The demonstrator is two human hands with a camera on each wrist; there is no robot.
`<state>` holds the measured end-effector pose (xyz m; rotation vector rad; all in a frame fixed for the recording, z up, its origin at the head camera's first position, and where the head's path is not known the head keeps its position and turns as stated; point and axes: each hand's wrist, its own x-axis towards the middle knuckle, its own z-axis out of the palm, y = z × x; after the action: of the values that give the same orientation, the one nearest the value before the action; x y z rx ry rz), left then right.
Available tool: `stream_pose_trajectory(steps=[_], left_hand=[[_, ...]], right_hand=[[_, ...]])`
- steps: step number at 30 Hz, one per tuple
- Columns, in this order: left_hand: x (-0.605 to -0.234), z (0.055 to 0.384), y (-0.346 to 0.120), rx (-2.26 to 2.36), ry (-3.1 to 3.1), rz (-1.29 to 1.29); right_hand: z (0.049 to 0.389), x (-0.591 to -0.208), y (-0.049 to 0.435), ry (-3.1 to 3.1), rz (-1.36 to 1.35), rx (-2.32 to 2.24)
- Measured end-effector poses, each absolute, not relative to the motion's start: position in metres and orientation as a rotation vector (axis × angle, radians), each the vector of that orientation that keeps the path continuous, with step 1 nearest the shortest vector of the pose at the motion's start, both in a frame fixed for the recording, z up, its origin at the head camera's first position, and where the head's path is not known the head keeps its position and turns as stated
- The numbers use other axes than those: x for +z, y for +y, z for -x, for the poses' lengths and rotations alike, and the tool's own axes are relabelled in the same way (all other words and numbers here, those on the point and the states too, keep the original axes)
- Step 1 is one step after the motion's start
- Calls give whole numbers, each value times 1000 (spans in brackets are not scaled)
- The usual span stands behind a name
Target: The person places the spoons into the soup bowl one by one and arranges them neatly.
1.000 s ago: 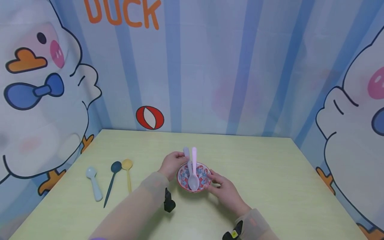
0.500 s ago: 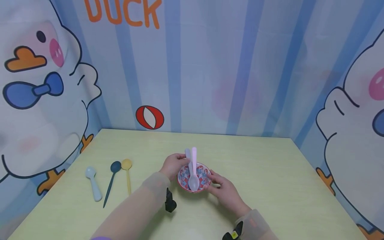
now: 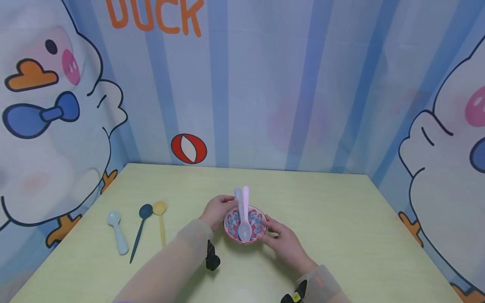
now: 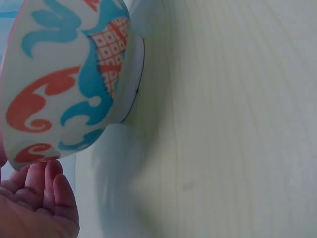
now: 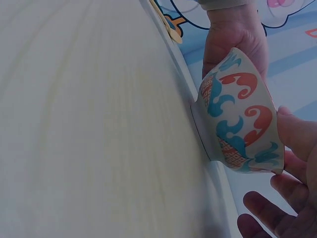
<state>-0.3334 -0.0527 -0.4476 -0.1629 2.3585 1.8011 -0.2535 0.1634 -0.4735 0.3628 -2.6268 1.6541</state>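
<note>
A small bowl (image 3: pixel 228 229) with a red rim and a red-and-blue pattern stands on the table. Two spoons lean in it, bowls nested at the bottom: a grey-lavender spoon (image 3: pixel 238 195) on the left and a pink spoon (image 3: pixel 246 195) on the right. My left hand (image 3: pixel 217 211) is at the bowl's upper left, fingertips right beside the lavender handle and not wrapped over it. In the left wrist view its loosely bent fingers (image 4: pixel 37 186) lie by the bowl's rim. My right hand (image 3: pixel 286 242) pinches the right rim, thumb (image 5: pixel 294 131) on the near side.
On the table's left lie a light blue spoon (image 3: pixel 118 231), a dark teal spoon (image 3: pixel 142 225) and a yellow spoon (image 3: pixel 161 216). The pale wooden table (image 3: pixel 341 219) ends at a duck-print curtain (image 3: pixel 257 84) behind.
The lavender handle has tilted rightward toward the pink one. My left hand followed it, then drew slightly left, off the handle. My right hand has stayed on the bowl rim.
</note>
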Motion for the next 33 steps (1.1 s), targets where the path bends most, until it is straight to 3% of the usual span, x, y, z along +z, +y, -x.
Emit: stream_pose_trajectory(steps=[33], left_hand=[[-443, 291, -128, 1821, 2549, 264]], right_hand=[[254, -476, 164, -2632, -370, 1640]])
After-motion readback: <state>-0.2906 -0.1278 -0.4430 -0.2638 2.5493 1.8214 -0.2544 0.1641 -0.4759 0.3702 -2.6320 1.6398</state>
